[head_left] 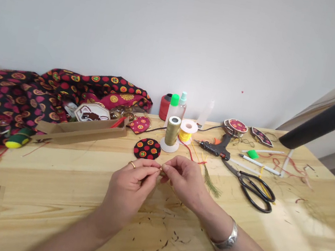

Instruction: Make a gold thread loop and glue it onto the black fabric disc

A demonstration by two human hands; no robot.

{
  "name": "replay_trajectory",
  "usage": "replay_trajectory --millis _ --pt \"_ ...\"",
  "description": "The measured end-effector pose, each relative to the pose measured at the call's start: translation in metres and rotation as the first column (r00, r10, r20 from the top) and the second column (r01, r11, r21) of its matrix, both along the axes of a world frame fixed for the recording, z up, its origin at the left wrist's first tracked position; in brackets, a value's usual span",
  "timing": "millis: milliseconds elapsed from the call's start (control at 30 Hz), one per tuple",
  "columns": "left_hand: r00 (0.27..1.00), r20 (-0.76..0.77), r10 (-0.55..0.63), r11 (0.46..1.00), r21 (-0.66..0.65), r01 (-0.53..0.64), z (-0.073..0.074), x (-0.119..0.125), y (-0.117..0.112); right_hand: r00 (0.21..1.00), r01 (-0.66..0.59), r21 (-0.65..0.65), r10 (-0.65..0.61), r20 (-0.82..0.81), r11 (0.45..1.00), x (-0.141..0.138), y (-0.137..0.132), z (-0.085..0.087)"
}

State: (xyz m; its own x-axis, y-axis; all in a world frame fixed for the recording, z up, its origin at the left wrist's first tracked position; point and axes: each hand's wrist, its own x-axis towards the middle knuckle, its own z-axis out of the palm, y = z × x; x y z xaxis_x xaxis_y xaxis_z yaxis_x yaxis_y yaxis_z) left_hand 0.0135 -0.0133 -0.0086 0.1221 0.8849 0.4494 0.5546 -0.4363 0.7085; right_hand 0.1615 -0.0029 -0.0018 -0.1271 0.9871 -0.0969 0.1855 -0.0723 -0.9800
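Jointly, hands (130, 181) pinch small item (162, 172), mostly hidden; cannot tell long axis or pointing direction.

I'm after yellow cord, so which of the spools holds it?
The white spool just right of the olive-gold spool. Its bright yellow winding sets it apart: the other two are olive-gold and, farther back, the red spool.
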Motion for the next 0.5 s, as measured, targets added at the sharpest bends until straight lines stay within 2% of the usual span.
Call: replay_trajectory --millis 133,300,500 --pt "1.0 -0.009 -0.006 1.0 0.016 0.006 0.0005 -0.0001 -0.001 0.997 0.002 0.041 -0.005 0.071 0.999 -0.0025 -0.0027 0.0013" --pt "1.0 -0.01 0.002 1.0 0.015 -0.002 0.0005 -0.0009 -0.0016 0.969 0.011 0.176 -0.054 0.241 0.984 -0.004 -0.0047 -0.0011" --pt "0.999 0.026 0.022 1.0 -0.007 -0.022 -0.0004 -0.0008 -0.0011 0.966 -0.018 0.233 -0.044 0.255 0.972 -0.0035 -0.004 -0.0013"
